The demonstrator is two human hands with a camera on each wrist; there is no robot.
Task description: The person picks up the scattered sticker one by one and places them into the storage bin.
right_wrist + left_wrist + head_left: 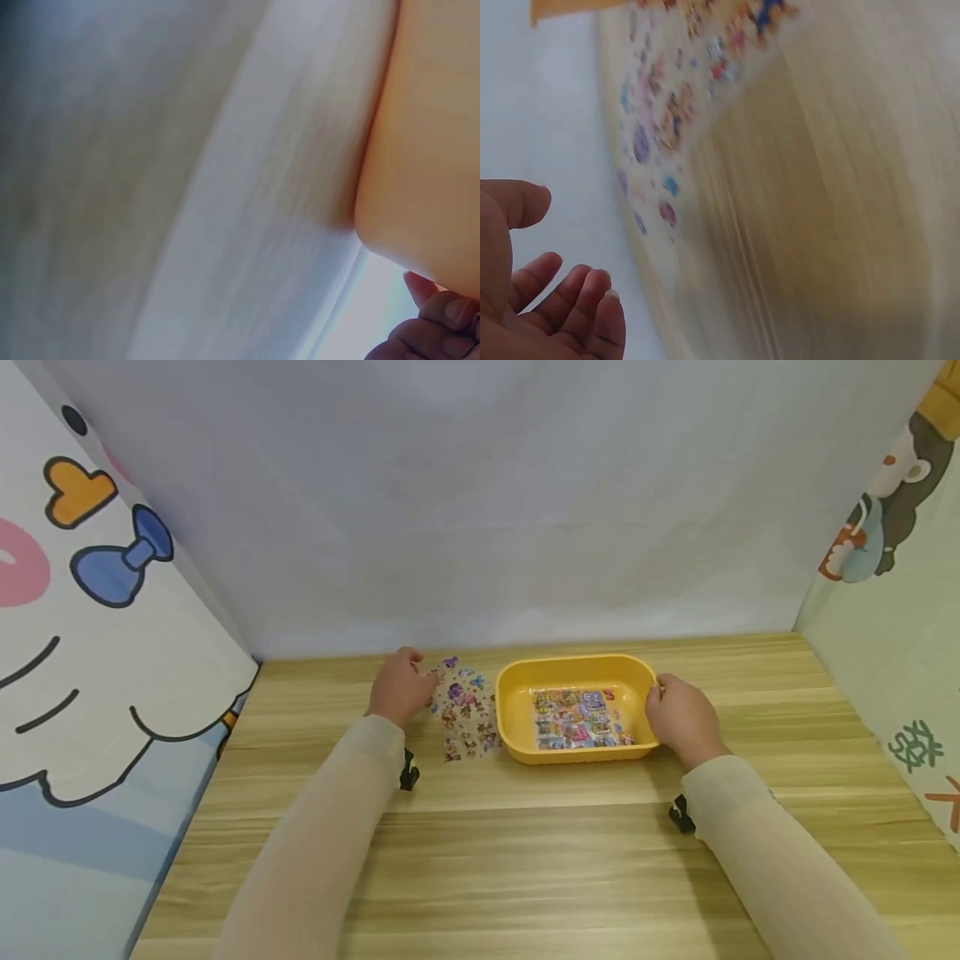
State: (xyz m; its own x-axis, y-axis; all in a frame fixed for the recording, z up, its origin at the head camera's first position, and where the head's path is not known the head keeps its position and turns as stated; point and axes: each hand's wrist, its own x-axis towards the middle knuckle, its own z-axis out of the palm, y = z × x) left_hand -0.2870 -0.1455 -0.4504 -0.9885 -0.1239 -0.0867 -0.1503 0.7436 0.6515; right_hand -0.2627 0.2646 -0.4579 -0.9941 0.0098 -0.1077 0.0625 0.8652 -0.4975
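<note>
A yellow plastic tray (517,758) sits on the wooden table, and my right hand (684,717) grips its right rim. In the right wrist view, curled fingers (431,330) show beneath the tray's wall (427,150). Inside the tray lies a sticker sheet (573,718) with large letters and small cartoon figures. Left of the tray, a clear sticker sheet (467,714) with small colourful figures lies on the table. My left hand (402,687) is beside this sheet's left edge, fingers loosely bent and holding nothing. The left wrist view shows the hand (555,292) apart from the sheet (671,120).
The wooden table (525,868) reaches back to a pale curtain-like wall (495,527). A panel with cartoon drawings (112,635) stands on the left, and another printed panel (892,652) on the right. Each wrist carries a small black mount (408,771).
</note>
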